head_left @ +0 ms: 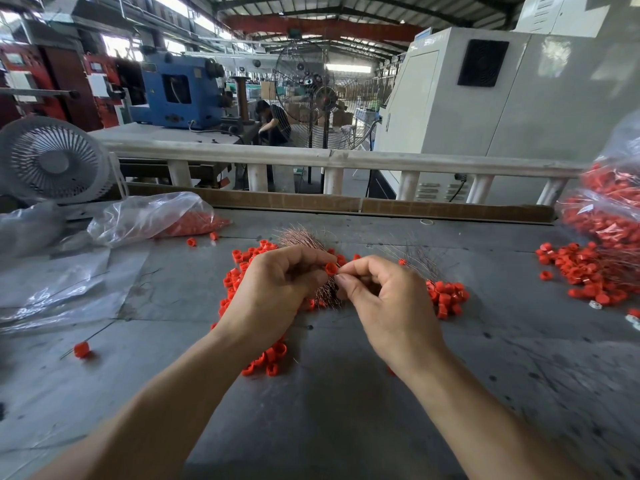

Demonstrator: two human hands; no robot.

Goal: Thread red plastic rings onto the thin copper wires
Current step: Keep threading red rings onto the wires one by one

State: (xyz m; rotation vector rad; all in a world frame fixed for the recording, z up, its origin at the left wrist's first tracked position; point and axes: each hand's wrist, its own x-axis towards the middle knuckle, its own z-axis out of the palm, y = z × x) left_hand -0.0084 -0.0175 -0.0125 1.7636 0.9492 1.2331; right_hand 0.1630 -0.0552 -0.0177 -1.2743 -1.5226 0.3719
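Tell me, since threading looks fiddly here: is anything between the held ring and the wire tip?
Nothing visible. The left hand pinches the red ring right beside the right hand fingertips; the wire itself is too thin to make out there.

No legible text, label or number anywhere.
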